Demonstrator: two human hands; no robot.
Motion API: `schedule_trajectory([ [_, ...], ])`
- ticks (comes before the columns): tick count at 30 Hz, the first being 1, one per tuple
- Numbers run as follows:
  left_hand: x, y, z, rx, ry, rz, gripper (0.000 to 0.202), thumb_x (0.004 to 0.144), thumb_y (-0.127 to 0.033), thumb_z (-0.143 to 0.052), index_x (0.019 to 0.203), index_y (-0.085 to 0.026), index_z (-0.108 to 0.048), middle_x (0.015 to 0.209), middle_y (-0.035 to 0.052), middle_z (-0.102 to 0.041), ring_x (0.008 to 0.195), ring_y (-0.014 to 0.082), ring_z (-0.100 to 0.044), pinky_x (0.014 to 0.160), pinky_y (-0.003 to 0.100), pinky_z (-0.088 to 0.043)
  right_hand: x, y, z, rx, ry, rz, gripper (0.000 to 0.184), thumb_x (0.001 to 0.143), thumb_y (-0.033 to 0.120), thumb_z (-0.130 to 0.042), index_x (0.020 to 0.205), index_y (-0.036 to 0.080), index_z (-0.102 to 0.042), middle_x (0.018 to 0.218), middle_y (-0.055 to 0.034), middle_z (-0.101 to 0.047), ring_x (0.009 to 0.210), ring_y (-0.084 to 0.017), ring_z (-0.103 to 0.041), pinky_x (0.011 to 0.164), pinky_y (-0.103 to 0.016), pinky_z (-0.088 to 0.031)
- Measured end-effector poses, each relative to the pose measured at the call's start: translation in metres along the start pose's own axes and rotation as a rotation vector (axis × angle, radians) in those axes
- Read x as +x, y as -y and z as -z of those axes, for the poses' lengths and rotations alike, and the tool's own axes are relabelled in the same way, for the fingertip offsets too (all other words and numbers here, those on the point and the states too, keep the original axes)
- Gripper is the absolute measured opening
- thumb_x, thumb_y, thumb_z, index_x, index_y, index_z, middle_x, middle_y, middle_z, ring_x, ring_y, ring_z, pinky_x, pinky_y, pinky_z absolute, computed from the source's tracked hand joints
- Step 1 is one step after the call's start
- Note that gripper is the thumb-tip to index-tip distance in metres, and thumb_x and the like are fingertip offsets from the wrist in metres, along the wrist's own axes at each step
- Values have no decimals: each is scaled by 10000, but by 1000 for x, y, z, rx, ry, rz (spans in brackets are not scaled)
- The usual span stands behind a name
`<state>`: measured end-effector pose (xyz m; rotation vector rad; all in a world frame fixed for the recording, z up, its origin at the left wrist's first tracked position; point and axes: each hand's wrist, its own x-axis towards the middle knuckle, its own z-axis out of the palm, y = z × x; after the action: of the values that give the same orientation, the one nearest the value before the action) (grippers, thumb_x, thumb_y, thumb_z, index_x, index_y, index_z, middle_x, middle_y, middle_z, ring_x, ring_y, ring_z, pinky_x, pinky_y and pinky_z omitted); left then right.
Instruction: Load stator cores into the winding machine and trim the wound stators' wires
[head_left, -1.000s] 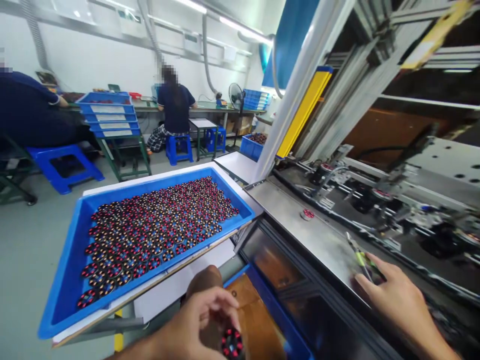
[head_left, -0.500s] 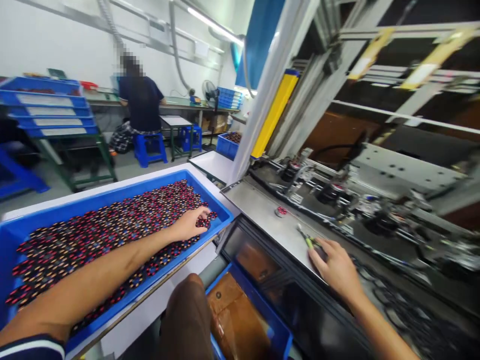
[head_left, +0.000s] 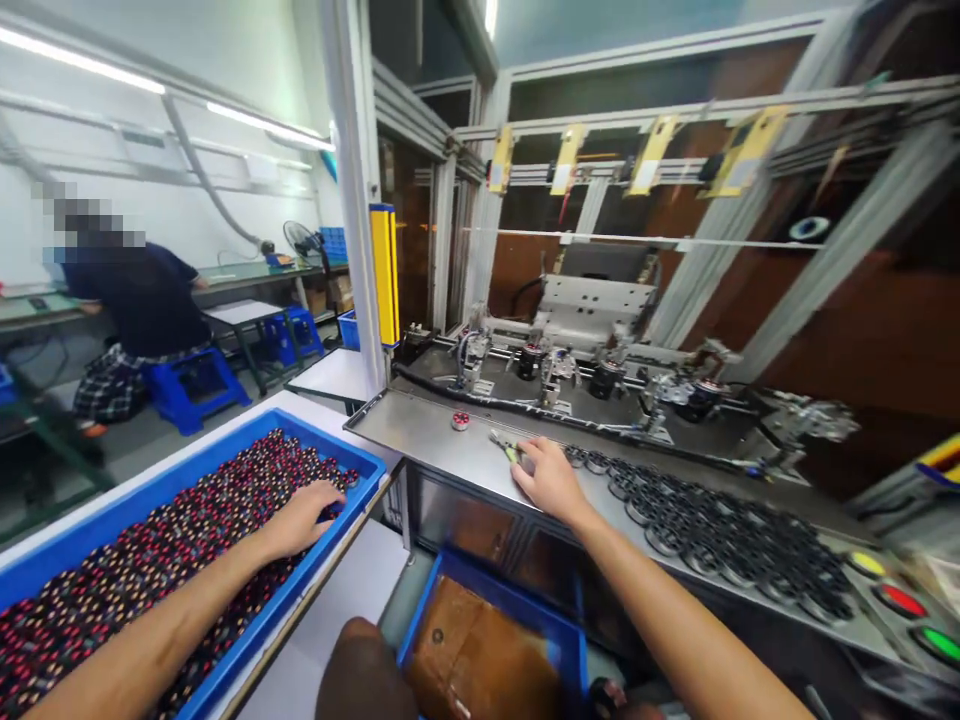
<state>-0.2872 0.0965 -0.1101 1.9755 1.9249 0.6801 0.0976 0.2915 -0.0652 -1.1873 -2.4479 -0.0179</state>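
My left hand point(head_left: 304, 518) is over the right end of a blue tray point(head_left: 367, 492) filled with small round black, red and copper-coloured wound parts point(head_left: 187, 520), which look like motor stators. Its thumb and fingers are curved and apart among the parts; I see nothing clearly gripped. My right hand point(head_left: 551, 482) rests low over the metal ledge, fingers and thumb closed around the green handles of small pliers point(head_left: 510, 450). The pliers' jaws point left, towards a single red-topped round part point(head_left: 460, 421) standing on the ledge.
Many black rings point(head_left: 705, 520) cover the ledge on the right, beside coloured buttons point(head_left: 900, 600). Behind lies a machine with several clamp stations point(head_left: 555, 370) and a yellow-edged post point(head_left: 385, 275). Below is a blue bin point(head_left: 574, 655) with brown cardboard. A person point(head_left: 139, 290) sits far left.
The view has swung right, bringing the black rings and buttons into sight. My left hand stays at the tray's right end. My right hand remains at the pliers.
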Motion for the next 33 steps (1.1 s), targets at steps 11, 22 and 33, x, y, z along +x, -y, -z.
schedule_trajectory([
  [11,57,-81,29,150,-239,-63,363,796,-513,-587,992,-236,-716,1100,121,-736,1092,325,-660,1005,462,-488,-5,5,12,188,-101,-87,205,878,309,-615,974,133,-655,1070,-87,-632,1050,-233,-569,950,-438,-433],
  [22,197,-118,-37,-441,-45,-25,374,828,-316,-677,1151,-141,-602,1105,98,-706,980,238,-688,914,453,-528,-15,3,6,-62,38,-32,279,916,380,-598,1080,156,-622,1166,-77,-619,1074,-222,-594,915,-440,-507],
  [33,194,-146,-48,-695,-142,36,273,915,-310,-591,1130,-143,-604,1085,73,-657,915,190,-655,804,401,-560,-12,-1,-3,65,-56,0,269,917,361,-603,1086,152,-623,1158,-76,-625,1066,-222,-602,923,-451,-505],
])
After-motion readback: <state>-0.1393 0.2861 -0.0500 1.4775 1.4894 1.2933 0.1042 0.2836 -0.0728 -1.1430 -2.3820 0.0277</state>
